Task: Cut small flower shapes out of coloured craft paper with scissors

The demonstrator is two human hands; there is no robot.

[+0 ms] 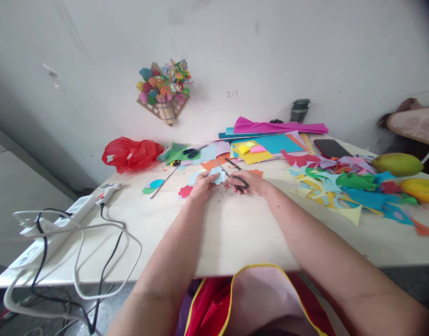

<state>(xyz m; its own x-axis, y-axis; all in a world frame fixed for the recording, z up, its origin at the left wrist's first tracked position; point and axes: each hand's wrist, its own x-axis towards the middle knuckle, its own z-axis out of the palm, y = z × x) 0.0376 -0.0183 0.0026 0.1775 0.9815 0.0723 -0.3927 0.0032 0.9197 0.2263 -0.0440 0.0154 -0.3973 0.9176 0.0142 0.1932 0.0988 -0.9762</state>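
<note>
Hands [202, 184] [254, 181] half-closed on paper [218, 177], scissors [244, 182]

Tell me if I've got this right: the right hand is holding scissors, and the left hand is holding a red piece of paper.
Not quite: the piece of paper in the left hand is light blue, as the head view shows. The right hand is holding scissors.

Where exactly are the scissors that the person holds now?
In the head view, the scissors are slightly right of centre, in the right hand, just beside the light-blue paper flower in the left hand.
</note>
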